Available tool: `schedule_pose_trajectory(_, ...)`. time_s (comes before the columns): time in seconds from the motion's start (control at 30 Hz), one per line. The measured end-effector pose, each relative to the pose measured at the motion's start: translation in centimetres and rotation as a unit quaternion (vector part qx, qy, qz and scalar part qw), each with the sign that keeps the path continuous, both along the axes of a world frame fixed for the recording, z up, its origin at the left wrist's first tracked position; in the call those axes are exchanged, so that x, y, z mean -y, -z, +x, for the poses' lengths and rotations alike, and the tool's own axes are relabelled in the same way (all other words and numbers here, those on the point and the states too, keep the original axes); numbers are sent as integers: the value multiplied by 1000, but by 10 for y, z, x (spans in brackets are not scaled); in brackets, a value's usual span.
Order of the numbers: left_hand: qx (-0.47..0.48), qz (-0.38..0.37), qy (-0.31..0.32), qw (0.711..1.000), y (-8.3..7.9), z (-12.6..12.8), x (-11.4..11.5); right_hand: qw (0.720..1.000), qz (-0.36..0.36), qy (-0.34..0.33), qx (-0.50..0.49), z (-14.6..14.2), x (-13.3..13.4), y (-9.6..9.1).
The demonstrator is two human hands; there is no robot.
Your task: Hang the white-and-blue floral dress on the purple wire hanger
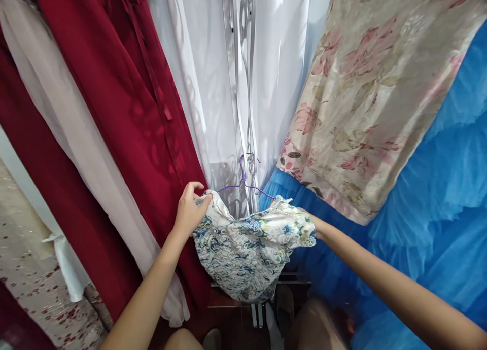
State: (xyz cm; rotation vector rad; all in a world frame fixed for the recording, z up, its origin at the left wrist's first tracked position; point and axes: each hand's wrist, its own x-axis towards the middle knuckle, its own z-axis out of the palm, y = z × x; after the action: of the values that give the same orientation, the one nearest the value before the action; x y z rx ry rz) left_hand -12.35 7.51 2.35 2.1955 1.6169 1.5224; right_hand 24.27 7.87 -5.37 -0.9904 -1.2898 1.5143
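Pinching the floral top (pixel 243 253) with left hand (pixel 191 206); right hand (pixel 316 225) mostly hidden, its grip unclear.

Through my camera I see long red cloth (pixel 110 86) hanging on the left. Pale pink cloth (pixel 112 198) hangs between it and some darker red cloth (pixel 63 187). White cloth (pixel 281 61) hangs in the middle. On the right, cloth with big pink flowers (pixel 353 111) hangs beside fluffy blue cloth (pixel 437 187).
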Motion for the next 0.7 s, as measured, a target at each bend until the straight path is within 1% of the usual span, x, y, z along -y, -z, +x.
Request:
schedule_pose_trajectory(0.03,-9,3,-20,1000,1,-3,2,1000,3,22,-16,1,8,5)
schedule_pose_trajectory(0.1,-32,-13,-33,999,1,-6,5,993,41,105,-32,3,26,16)
schedule_pose_trajectory(0.17,-49,-40,-11,998,1,-5,10,970,125,208,-2,7,40,23)
schedule_pose_trajectory(0.2,-52,-49,6,997,-1,-3,12,955,168,245,25,10,44,25)
schedule_pose_trajectory(0.23,-49,-53,26,997,-3,1,15,940,203,268,51,14,46,24)
schedule_pose_trajectory(0.27,-43,-56,46,996,-5,5,18,928,228,287,66,17,45,21)
schedule_pose_trajectory(0.33,-29,-65,80,994,-11,15,23,905,259,333,58,22,37,7)
schedule_pose_trajectory(0.4,-24,-77,94,992,-15,24,24,883,274,382,21,21,26,-16)
schedule_pose_trajectory(0.47,-18,-78,91,993,-15,30,21,867,281,411,-13,12,19,-42)
schedule_pose_trajectory(0.53,1,-70,88,994,-10,32,15,863,298,408,-12,-3,25,-62)
schedule_pose_trajectory(0.57,16,-67,86,994,-6,32,11,867,315,387,8,-13,33,-69)
schedule_pose_trajectory(0.6,37,-63,82,994,0,30,8,873,340,348,37,-22,44,-72)
schedule_pose_trajectory(0.63,64,-58,76,993,6,28,5,879,373,286,77,-32,58,-72)
schedule_pose_trajectory(0.67,100,-52,71,991,13,26,3,882,411,195,123,-41,74,-69)
schedule_pose_trajectory(0.7,147,-45,69,986,20,24,3,870,456,81,169,-49,88,-64)
